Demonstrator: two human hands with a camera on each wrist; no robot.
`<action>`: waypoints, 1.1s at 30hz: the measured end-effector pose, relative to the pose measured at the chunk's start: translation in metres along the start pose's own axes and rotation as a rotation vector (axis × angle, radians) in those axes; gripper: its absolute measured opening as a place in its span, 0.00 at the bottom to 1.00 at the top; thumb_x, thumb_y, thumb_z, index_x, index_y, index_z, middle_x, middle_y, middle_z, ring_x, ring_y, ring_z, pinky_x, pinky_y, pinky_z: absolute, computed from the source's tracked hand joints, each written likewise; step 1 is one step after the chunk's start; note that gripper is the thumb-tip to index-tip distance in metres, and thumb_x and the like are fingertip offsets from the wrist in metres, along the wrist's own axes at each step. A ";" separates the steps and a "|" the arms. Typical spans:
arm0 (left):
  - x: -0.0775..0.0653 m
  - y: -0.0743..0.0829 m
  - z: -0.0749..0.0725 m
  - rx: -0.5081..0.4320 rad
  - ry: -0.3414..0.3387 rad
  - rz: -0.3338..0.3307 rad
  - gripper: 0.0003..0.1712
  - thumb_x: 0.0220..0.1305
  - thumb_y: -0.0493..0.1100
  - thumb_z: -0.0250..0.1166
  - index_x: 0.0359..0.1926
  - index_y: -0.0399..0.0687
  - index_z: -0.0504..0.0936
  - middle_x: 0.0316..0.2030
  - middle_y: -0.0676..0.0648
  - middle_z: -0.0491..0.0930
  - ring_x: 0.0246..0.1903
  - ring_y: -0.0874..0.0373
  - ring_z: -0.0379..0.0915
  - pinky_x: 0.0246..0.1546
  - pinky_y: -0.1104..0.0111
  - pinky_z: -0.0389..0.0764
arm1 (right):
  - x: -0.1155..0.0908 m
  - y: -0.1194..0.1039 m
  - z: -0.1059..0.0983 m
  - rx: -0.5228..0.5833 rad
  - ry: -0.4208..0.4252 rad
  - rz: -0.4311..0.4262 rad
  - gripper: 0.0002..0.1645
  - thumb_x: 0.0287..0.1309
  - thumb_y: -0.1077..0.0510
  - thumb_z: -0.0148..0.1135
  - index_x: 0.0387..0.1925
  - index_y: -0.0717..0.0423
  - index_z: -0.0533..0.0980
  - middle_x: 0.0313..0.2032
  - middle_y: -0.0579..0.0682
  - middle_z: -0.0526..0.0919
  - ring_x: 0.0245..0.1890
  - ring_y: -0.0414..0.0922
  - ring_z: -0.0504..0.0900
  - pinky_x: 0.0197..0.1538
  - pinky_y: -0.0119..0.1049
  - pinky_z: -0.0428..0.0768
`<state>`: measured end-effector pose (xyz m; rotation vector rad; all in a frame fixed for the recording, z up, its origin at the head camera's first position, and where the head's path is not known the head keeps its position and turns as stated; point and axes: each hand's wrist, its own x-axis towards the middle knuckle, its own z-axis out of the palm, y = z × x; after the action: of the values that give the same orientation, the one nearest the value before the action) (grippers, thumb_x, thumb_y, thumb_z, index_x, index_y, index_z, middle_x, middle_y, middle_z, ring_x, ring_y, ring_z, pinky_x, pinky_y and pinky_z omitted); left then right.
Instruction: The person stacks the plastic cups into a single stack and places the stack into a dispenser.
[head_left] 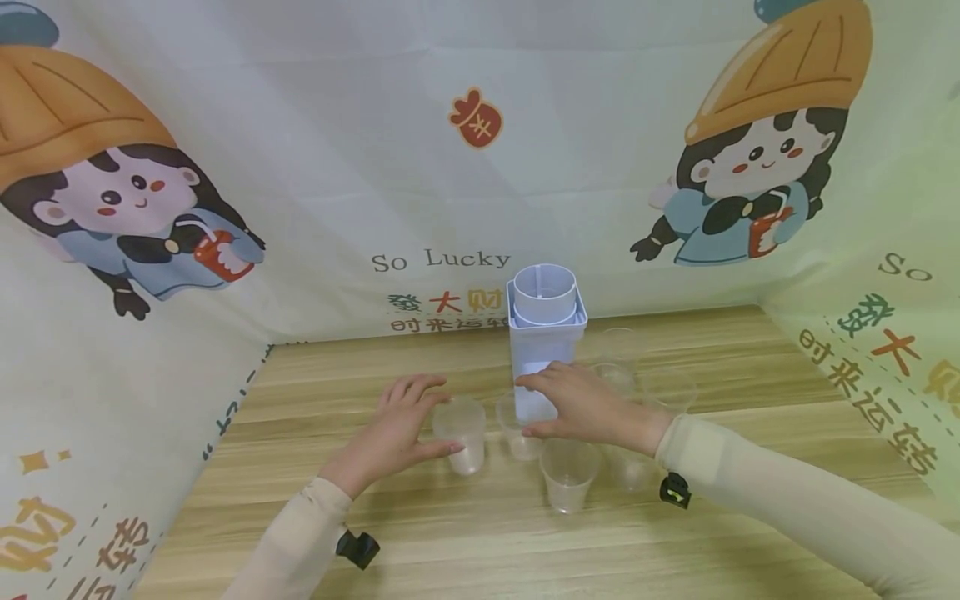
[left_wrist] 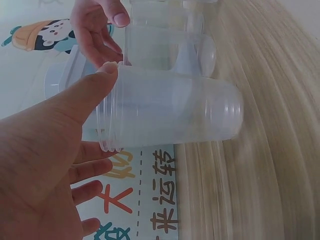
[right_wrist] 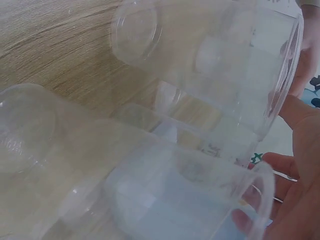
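A stack of clear plastic cups [head_left: 467,437] stands upright on the wooden table, its several nested rims showing in the left wrist view. My left hand [head_left: 393,433] holds that stack near the rim, thumb on one side and fingers on the other. Just to the right is another clear cup [head_left: 517,437]. My right hand [head_left: 588,408] is beside this cup's top, thumb and fingers spread apart and loosely bent; whether they touch the rim is unclear. Behind it rises a pale blue-white container [head_left: 525,350] with a round cylinder [head_left: 545,296] in its top, partly covered by the right hand.
Nearer the front stands another clear cup [head_left: 568,479]. Several more clear cups, among them a far one [head_left: 621,346], surround my right forearm and are partly hidden by it. A printed cloth [head_left: 337,167] closes off the back and sides of the wooden table [head_left: 450,550].
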<state>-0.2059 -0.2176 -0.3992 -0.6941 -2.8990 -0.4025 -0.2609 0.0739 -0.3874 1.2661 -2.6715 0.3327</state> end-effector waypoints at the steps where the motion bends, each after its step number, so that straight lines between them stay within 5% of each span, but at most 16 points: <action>1: 0.000 0.000 0.000 -0.006 -0.004 -0.004 0.41 0.56 0.65 0.69 0.62 0.43 0.75 0.71 0.43 0.63 0.71 0.41 0.54 0.72 0.44 0.53 | 0.000 0.000 0.000 0.004 0.009 -0.002 0.39 0.52 0.37 0.70 0.60 0.53 0.75 0.53 0.52 0.85 0.53 0.50 0.81 0.54 0.49 0.79; 33: 0.001 0.001 0.003 -0.011 0.020 -0.005 0.40 0.54 0.63 0.71 0.61 0.43 0.77 0.68 0.42 0.67 0.69 0.41 0.57 0.71 0.42 0.55 | 0.001 -0.005 -0.050 0.055 0.176 -0.066 0.40 0.50 0.41 0.73 0.60 0.59 0.75 0.48 0.54 0.86 0.50 0.52 0.83 0.54 0.47 0.81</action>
<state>-0.2065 -0.2154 -0.4013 -0.6801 -2.8826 -0.4235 -0.2546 0.0834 -0.3389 1.2740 -2.4837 0.4872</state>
